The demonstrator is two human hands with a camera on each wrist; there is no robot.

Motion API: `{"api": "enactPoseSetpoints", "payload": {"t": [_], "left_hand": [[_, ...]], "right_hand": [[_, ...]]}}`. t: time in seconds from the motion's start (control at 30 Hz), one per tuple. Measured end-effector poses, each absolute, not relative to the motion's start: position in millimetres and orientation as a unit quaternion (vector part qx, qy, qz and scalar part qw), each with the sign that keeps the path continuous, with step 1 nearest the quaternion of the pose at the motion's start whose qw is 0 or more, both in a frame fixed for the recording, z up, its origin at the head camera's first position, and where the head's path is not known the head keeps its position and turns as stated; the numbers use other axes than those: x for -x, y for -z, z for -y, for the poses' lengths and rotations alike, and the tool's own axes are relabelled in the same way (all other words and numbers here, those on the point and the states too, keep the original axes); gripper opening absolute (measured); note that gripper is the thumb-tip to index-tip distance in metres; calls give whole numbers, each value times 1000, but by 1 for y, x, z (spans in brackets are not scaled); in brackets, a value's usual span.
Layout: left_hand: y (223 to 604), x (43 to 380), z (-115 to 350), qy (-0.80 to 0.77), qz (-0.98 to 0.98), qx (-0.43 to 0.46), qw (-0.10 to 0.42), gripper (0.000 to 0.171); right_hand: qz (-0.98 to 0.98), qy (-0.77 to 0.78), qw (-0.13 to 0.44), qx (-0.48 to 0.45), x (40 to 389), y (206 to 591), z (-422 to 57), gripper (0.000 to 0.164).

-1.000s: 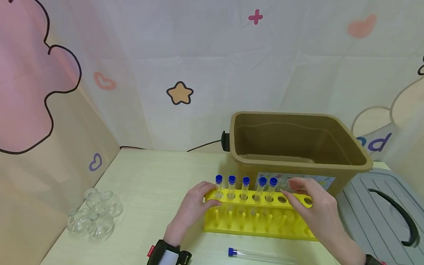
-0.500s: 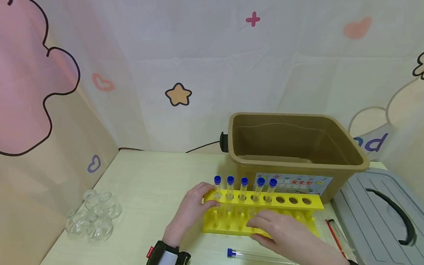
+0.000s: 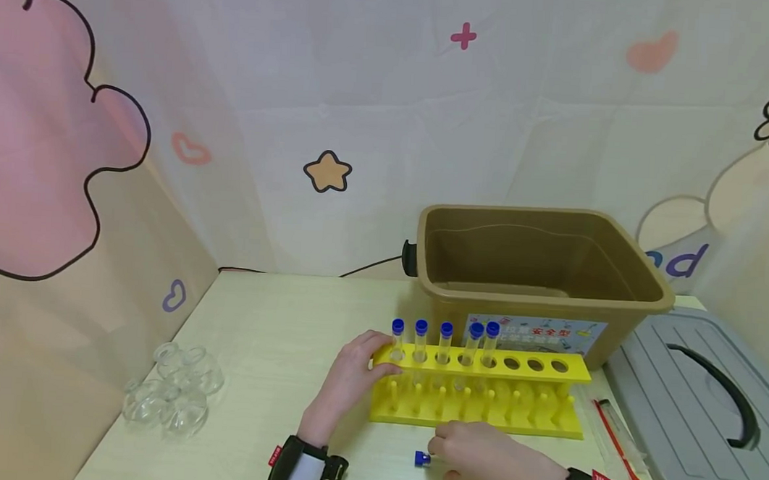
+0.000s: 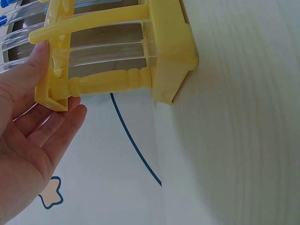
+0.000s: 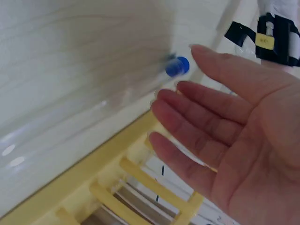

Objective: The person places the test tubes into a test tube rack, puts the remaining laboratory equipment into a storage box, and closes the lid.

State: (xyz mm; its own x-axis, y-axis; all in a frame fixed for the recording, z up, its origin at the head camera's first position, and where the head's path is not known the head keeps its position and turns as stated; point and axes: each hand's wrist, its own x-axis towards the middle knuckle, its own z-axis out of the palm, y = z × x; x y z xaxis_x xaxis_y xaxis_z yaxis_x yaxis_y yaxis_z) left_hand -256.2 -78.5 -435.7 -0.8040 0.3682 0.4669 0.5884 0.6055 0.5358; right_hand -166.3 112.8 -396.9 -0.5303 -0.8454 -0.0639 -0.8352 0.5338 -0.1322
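Note:
A yellow test tube rack (image 3: 540, 376) stands on the table, with several blue-capped test tubes (image 3: 445, 337) upright in its left and middle holes. My left hand (image 3: 349, 372) grips the rack's left end; in the left wrist view its thumb (image 4: 35, 63) lies on the near side, the fingers beyond. Another test tube (image 3: 421, 459) lies flat in front of the rack, cap to the left. Over this tube hovers my right hand (image 3: 484, 455), hiding most of it. In the right wrist view the fingers are extended, apart from the tube's blue cap (image 5: 177, 67).
Behind the rack stands a brown bin (image 3: 544, 300). A grey lid (image 3: 683, 386) with a black handle lies at the right, beside a red stick-like tool (image 3: 618, 441) in clear packaging. Several round clear glass vessels (image 3: 183, 407) sit at the left.
My right hand has come from the rack's right end, down and to the left across its front, to the lying test tube. My left hand has stayed on the rack.

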Motion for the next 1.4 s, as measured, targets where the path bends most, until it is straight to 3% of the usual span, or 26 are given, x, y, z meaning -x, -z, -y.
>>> {"api": "enactPoseSetpoints", "payload": {"t": [0.1,0.33,0.5,0.7,0.87,1.2,1.4], "left_hand": [[429,251,77,350,884,266,158,42],[494,291,80,295,898,256,205,46],[480,282,79,311,890,264,204,45],[495,291,78,288,898,252,216,44],[511,300,79,292,899,240,223,45],[512,302,79,295,898,248,214,45],[513,301,79,291,899,246,217,45]], "right_hand": [[-875,12,42,481,166,404,-109,20],[-877,-18,-15,480,167,417,-108,8],[-879,-48,-44,473,165,420,-108,4],[-890,-10,-28,456,163,405,-110,7],[-898,78,-41,432,161,377,-112,21],[-824,270,-234,439,156,326,-134,24],[-798,303,-335,399,160,304,-156,36]]}}
